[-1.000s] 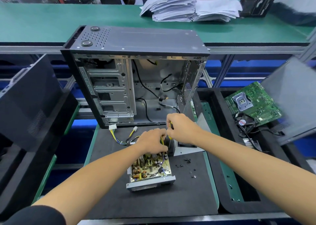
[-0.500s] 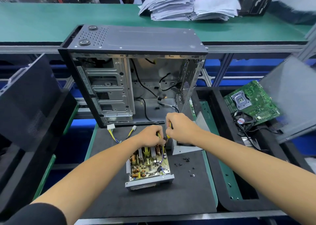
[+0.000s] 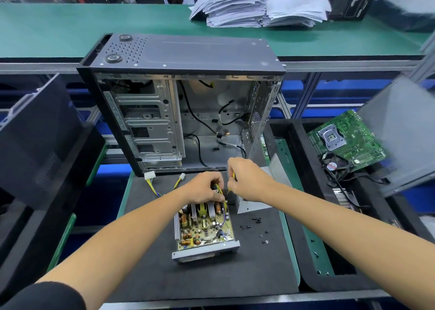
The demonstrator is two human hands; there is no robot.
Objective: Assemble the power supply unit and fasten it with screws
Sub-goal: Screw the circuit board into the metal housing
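- Your open power supply unit (image 3: pixel 204 233) lies on the black mat (image 3: pixel 188 276), just in front of the upright computer case (image 3: pixel 181 102), with its circuit board exposed and no cover on it.
- Your left hand (image 3: pixel 202 188) rests at the far end of the board, its fingers curled round the bundle of yellow wires (image 3: pixel 221 192) where they leave the unit.
- Your right hand (image 3: pixel 247 180) pinches a yellow wire just beside the left hand; what else it holds I cannot tell.
- Judging by this, you are dressing the wiring before the cover goes on. Guide the wires clear of the heat sinks and out through their exit, so that nothing gets trapped under the lid.
- Keep the left hand steadying the bundle low, and pull gently; the solder joints will not take a jerk.
- The grey metal cover (image 3: pixel 256 206) lies touching the unit's right side, and the loose black screws (image 3: pixel 256 227) are scattered near it on the mat, all within reach.
- The white connectors (image 3: pixel 150 175) trail away to the left; keep them outside the housing.
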